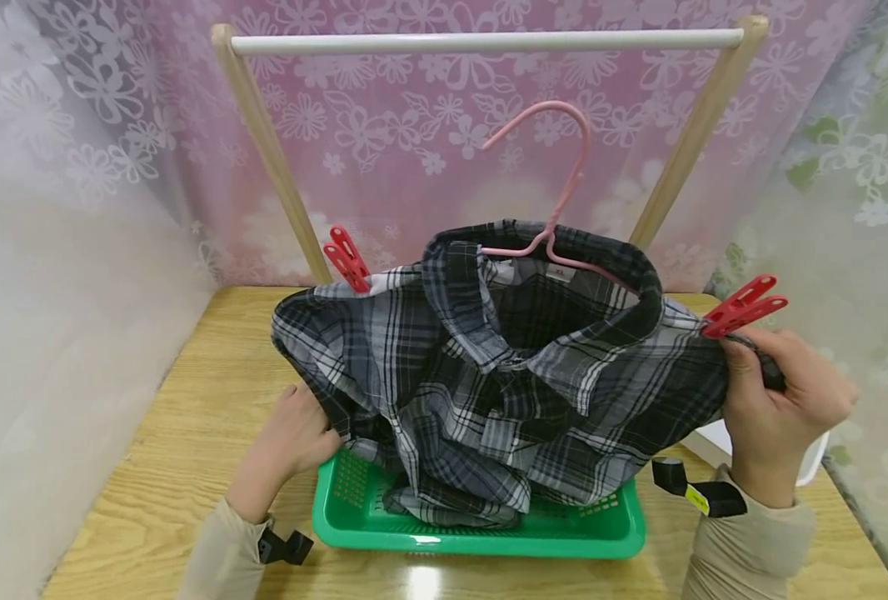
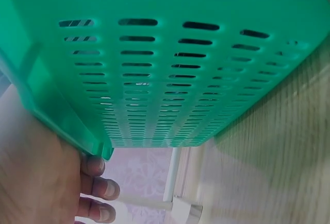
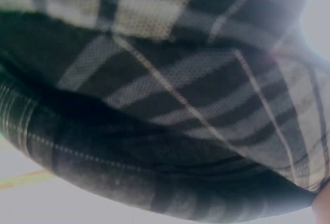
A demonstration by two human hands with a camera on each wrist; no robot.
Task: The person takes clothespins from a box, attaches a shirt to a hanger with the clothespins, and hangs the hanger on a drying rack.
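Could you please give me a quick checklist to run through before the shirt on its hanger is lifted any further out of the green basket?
1. Right hand grips the plaid shirt at its shoulder: ok.
2. Left hand rests at the green basket rim by the shirt's sleeve: ok.
3. Pink hanger sits inside the collar: ok.
4. Both red clothespins clipped on the shoulders: ok.
5. Shirt hem free of the basket: not ok, it lies inside.
6. Hanger hook on the white rail: not ok, it is below.

Showing here are one plaid shirt (image 1: 504, 392), one pink hanger (image 1: 556, 208), two red clothespins (image 1: 348, 258), one green basket (image 1: 481, 533), one wooden rack (image 1: 481, 40) and two hands (image 1: 777, 408).
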